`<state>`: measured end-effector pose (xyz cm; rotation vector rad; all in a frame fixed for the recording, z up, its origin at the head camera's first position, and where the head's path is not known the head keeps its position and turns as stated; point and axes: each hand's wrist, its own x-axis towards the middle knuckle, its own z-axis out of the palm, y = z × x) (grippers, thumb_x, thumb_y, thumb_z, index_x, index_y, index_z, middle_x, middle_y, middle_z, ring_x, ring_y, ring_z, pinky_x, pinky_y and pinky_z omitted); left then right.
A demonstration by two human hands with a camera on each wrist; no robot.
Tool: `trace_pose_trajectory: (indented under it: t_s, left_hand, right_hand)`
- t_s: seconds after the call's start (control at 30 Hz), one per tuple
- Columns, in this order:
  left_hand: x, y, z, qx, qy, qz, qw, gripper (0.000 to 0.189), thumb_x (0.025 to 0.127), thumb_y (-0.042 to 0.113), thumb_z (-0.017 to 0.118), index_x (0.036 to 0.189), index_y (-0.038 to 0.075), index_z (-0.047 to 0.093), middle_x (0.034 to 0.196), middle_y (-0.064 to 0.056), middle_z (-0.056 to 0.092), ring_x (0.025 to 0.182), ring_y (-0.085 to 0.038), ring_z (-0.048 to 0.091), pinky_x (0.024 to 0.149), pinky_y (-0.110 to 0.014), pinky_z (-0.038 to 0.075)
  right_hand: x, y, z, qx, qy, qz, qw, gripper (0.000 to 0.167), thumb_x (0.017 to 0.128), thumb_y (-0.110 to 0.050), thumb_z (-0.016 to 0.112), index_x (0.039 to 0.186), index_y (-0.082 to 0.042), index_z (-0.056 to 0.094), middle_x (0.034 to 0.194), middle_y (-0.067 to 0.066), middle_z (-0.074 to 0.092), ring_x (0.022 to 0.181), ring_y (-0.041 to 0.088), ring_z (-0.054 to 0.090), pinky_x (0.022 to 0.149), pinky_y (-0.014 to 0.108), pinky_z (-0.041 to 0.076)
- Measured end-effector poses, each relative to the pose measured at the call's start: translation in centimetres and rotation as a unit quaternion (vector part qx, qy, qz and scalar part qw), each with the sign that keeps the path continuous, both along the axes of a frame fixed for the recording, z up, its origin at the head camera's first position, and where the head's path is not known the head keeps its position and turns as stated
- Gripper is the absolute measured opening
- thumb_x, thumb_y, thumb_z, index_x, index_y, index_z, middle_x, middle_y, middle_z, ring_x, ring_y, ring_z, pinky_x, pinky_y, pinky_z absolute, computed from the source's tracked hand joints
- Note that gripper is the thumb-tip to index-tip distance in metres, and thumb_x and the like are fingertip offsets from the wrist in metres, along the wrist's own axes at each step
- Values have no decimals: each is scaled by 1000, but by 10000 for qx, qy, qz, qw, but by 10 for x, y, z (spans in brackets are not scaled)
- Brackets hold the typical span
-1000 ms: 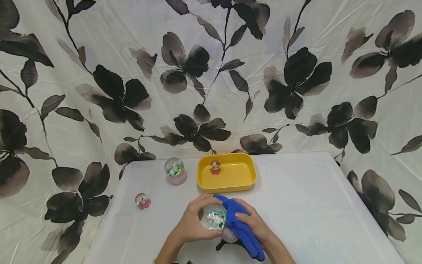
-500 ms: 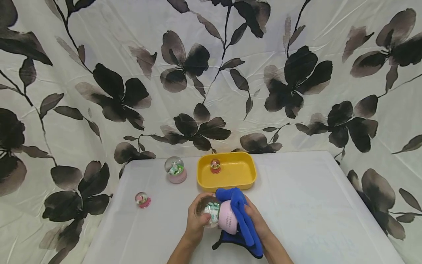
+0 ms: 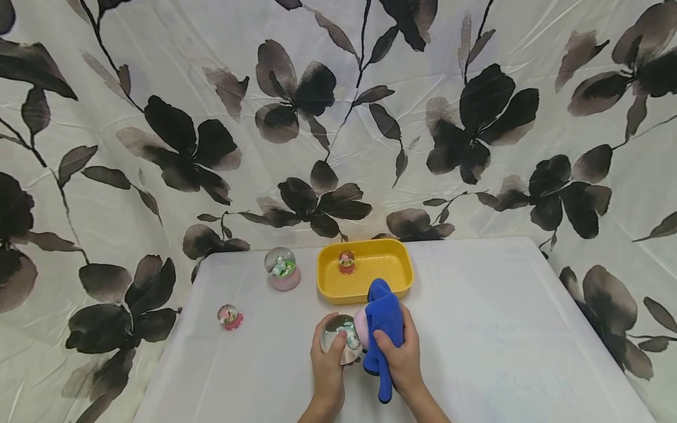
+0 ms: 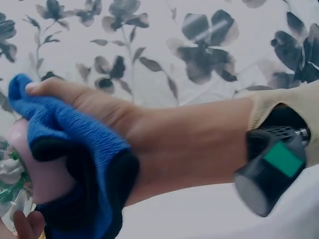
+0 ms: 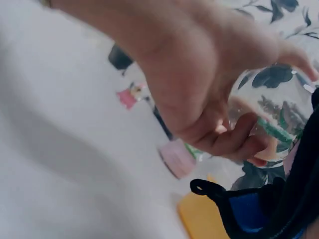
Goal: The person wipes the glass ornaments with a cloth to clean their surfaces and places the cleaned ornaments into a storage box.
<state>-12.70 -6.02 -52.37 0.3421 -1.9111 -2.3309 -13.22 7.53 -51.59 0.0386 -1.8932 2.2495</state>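
A large snow globe (image 3: 331,333) with a pink base (image 3: 361,328) lies sideways between my hands, dome to the left. My left hand (image 3: 328,369) grips the clear dome, thumb across its near side. My right hand (image 3: 407,357) holds a blue cloth (image 3: 385,317) with dark edging, wrapped over the base. In the left wrist view, the cloth (image 4: 94,124) covers much of the pink base (image 4: 42,167), and my right hand (image 4: 99,107) lies along it. The right wrist view has my left hand's fingers (image 5: 234,137) curled round the dome (image 5: 269,99).
Behind my hands stands a yellow tray (image 3: 400,281) with a tiny red-based snow globe (image 3: 347,262) in it. Left of the tray is another large pink-based snow globe (image 3: 282,269). A small pink one (image 3: 230,317) sits farther left on the white table (image 3: 502,329).
My left hand has shifted its hold on the dome, thumb now across the near side. The cloth has moved from hanging beside the base to being bunched over it, hiding most of the pink.
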Motion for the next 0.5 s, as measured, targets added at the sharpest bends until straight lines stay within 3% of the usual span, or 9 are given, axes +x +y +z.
trace_pose_trajectory:
  t_s: [0.13,0.27,0.4,0.5]
  left_hand:
    - [5,8,-2,-567,118,368,9976,46,88,24,69,130,15,53,127,-8,50,111,-23,48,87,-31,48]
    - [7,10,-2,-1070,628,477,9911,47,83,16,74,126,17,54,124,-6,54,107,-24,51,84,-35,49]
    - [4,8,3,-1658,1175,411,9783,52,79,15,79,124,17,53,121,-7,56,103,-24,54,79,-38,51]
    - [1,4,7,-2223,1438,349,9637,57,75,19,83,123,18,54,119,-4,59,100,-20,57,78,-38,51]
  right_hand:
    - [-1,1,-1,332,7,-231,9992,59,85,-15,64,141,-15,46,129,5,56,110,29,52,91,49,41]
    - [-1,4,-3,617,104,-273,9977,61,83,-13,68,141,-16,46,126,3,58,108,25,55,89,43,45]
    - [-3,5,-3,1040,452,-296,9931,64,81,-10,71,139,-15,47,125,3,58,105,23,57,85,41,49]
    - [-5,6,-1,1631,789,-315,9829,62,81,-11,71,139,-16,47,129,5,53,105,22,56,82,44,50]
